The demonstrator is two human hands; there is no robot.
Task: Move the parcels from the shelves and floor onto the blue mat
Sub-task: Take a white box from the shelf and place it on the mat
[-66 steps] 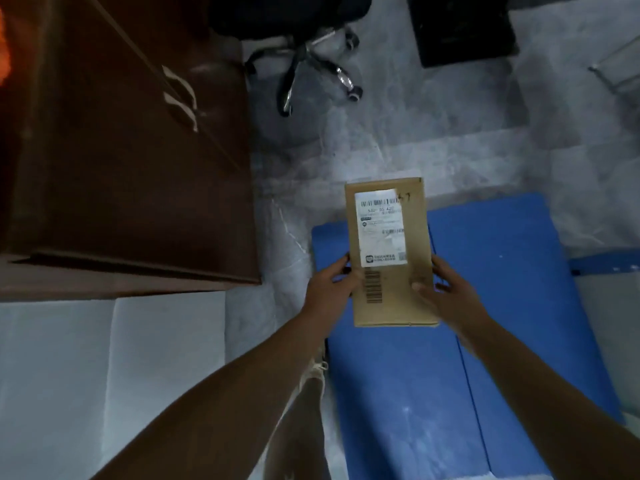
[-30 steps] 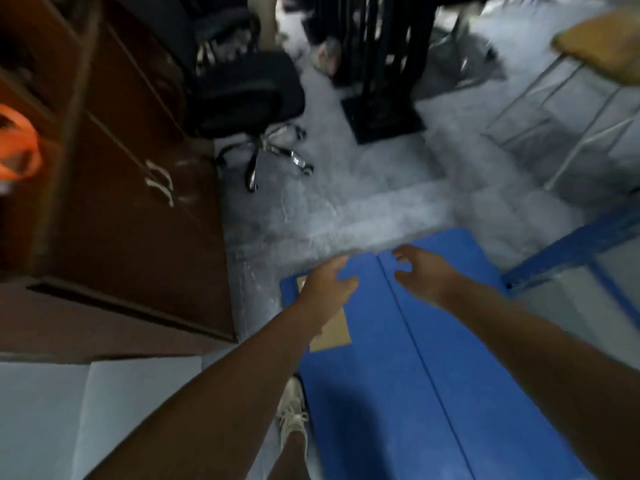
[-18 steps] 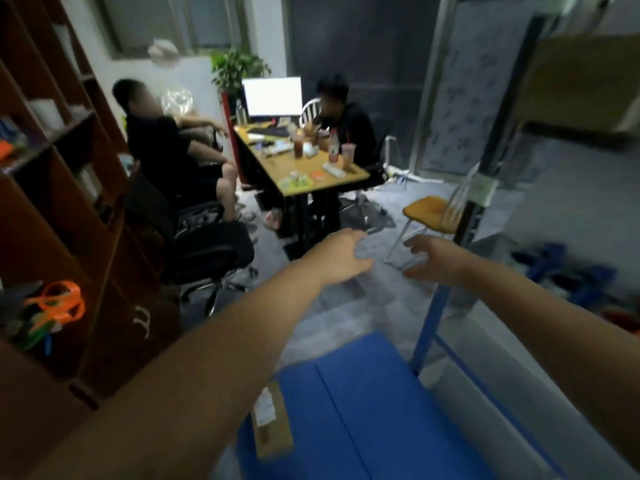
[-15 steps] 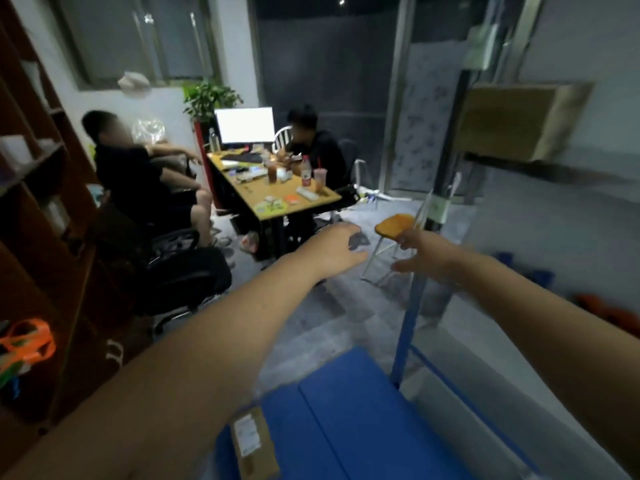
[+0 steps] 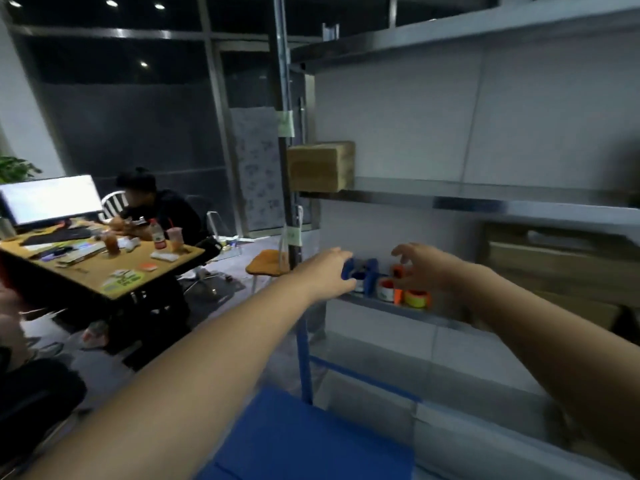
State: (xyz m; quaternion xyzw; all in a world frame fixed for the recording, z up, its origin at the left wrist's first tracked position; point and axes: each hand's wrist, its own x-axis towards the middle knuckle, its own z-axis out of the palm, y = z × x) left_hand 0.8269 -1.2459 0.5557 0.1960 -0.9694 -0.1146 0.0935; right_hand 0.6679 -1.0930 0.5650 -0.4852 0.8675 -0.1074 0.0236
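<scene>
Nearest, at 6 o'clock, a corner of the blue mat lies on the floor, just beside the blue leg of the steel shelving. Both bare forearms reach up from the lower edge toward the centre. The left hand is stretched out with its fingers relaxed and nearly straight, holding nothing. The right hand, near it toward 3 o'clock, has its fingers spread and loosely bent, also empty.

Just beyond the hands, on a low shelf, stand a blue tape dispenser and a few orange and yellow tape rolls. Flat cardboard boxes fill the same level at 3 o'clock, blurred.

Above the hands, toward 12 o'clock, one brown parcel sits at the left end of the next shelf up, against the upright post. It is well apart from both hands and from the mat.

Farther off at 9 o'clock, a wooden bench carries a lit monitor, bottles and cups; a person in dark clothes sits behind it. A wooden stool stands between bench and shelving.
</scene>
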